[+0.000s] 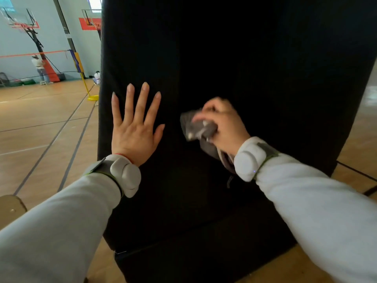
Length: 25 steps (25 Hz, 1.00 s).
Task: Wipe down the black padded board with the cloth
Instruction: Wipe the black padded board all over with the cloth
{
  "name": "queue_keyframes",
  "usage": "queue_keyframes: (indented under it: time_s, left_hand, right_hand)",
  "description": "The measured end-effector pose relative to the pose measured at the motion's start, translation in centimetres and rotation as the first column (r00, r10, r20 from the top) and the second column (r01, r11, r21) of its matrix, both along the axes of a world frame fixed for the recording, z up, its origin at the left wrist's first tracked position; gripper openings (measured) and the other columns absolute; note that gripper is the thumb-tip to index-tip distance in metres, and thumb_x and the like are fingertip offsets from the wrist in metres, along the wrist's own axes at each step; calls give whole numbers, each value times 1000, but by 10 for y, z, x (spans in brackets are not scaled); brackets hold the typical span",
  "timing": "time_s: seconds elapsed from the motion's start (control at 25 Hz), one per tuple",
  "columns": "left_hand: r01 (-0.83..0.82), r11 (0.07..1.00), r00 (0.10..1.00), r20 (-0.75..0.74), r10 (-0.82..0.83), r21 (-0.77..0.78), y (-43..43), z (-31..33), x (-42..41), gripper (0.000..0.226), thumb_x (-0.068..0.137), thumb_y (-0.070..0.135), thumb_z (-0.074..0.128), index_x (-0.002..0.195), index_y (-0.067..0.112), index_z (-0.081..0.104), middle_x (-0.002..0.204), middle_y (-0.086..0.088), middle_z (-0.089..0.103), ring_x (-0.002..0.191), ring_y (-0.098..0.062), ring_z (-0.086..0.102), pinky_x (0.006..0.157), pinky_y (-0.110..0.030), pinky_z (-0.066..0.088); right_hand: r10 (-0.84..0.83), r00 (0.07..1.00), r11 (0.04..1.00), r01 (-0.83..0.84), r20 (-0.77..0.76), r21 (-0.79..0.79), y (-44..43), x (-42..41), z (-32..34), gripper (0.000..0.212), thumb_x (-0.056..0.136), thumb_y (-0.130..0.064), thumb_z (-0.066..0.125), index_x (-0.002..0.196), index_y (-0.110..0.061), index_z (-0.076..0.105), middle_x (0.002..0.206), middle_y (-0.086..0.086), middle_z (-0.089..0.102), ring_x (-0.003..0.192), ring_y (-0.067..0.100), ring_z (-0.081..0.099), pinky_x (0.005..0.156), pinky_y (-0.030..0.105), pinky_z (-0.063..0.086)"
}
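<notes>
The tall black padded board (234, 54) stands upright in front of me and fills most of the view. My left hand (135, 127) lies flat against its left part, fingers straight and spread. My right hand (223, 125) grips a bunched grey cloth (196, 126) and holds it against the board's middle, right of my left hand. Part of the cloth hangs down under my right wrist. Both wrists carry pale grey bands.
A wooden gym floor (44, 129) with dark lines stretches left and right of the board. A yellow net post base (93, 97) stands near the board's left edge. Far left are basketball hoops and a person (38, 67) by a stand.
</notes>
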<state>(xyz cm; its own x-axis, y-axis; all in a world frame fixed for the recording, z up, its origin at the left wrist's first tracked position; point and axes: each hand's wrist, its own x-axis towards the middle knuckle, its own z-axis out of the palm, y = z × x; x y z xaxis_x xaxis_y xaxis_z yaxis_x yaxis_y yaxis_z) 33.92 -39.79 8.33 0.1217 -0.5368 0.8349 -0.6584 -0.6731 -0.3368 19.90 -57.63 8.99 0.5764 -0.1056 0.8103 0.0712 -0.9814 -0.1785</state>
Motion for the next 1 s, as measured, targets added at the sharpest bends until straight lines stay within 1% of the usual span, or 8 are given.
queue_keyframes:
  time_s: [0.08,0.24,0.48,0.6,0.64,0.8,0.88,1.0]
  left_hand:
    - [1,1000,1000,0,-1,-2,1,-2,2,68,92,43,37,149,16,12,155,-15,11,141,-36,2,112,-51,-9]
    - [29,1000,1000,6,-29,-10,1,-1,1,67,91,39,42,149,16,16,155,-14,12,142,-35,2,112,-52,-7]
    - [67,995,998,-13,-66,80,13,-32,-2,63,92,39,39,148,16,20,155,-14,12,142,-35,2,113,-49,-11]
    - [28,994,1000,6,-28,105,13,-41,1,65,94,43,40,148,16,16,154,-13,11,141,-36,2,112,-49,-13]
    - [25,995,1000,5,-26,100,12,-41,2,67,94,43,44,148,15,16,154,-14,11,140,-36,2,112,-49,-13]
    - [35,996,999,15,-36,80,11,-40,3,72,89,41,50,148,16,16,154,-13,11,140,-35,2,112,-49,-13]
    - [35,996,999,15,-36,79,10,-42,3,72,89,41,51,148,17,17,154,-12,10,140,-35,2,112,-49,-12]
    - [44,997,999,20,-45,68,8,-44,3,69,90,41,49,148,17,18,154,-12,11,140,-35,3,112,-49,-13]
  right_hand:
    - [-71,977,996,60,199,64,3,12,28,33,69,-13,63,99,-23,70,108,7,52,99,27,48,85,44,43]
    - [-140,955,987,114,262,110,17,33,5,32,70,-23,65,102,-29,64,114,3,47,105,20,42,88,47,40]
    - [-81,996,997,81,44,12,13,19,-72,43,64,-25,75,101,-33,55,113,1,41,104,21,37,83,47,40]
    - [-35,995,998,31,-89,-52,12,8,-95,41,59,-20,78,96,-27,62,109,4,47,99,24,41,78,51,42]
    - [-16,997,999,12,-80,-53,9,6,-85,38,59,-17,78,94,-24,66,106,6,51,97,26,45,77,52,44]
    - [-113,964,991,94,242,91,4,15,-22,36,64,-9,67,97,-23,66,111,7,49,102,23,45,82,46,43]
    - [-163,944,982,127,288,138,10,25,-17,36,64,-9,70,96,-24,66,111,4,48,103,19,43,85,43,41]
    - [-168,954,982,141,250,123,18,32,-49,34,63,-17,72,94,-27,63,110,1,46,101,16,40,86,36,34]
